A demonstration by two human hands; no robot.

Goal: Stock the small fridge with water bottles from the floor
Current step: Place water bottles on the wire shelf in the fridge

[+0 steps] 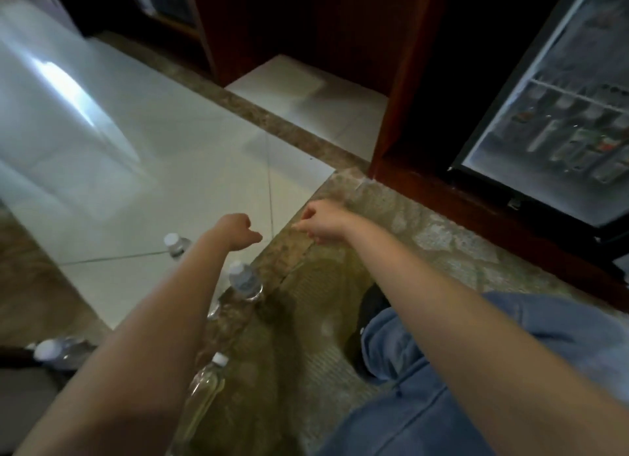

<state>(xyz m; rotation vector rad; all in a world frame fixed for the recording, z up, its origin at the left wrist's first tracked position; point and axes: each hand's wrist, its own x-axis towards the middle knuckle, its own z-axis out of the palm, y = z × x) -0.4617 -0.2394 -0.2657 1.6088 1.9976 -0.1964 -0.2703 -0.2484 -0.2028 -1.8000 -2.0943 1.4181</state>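
Note:
Several clear water bottles with white caps stand on the floor under my left arm: one [176, 245] on the white tile, one [244, 283] at the carpet edge, one [207, 385] nearer me, and one [51, 350] at far left. My left hand [238, 231] hangs over the tile seam with fingers loosely curled, holding nothing. My right hand [320, 222] hovers beside it over the patterned floor, also loosely curled and empty. The small fridge [558, 121] stands at upper right; through its frosted glass door I see a wire shelf and blurred bottles.
A dark red wooden cabinet frame [401, 91] stands left of the fridge. My knee in blue trousers [442, 370] fills the lower right. White glossy floor tiles [153, 156] spread to the left, with a brown stone border strip [272, 121].

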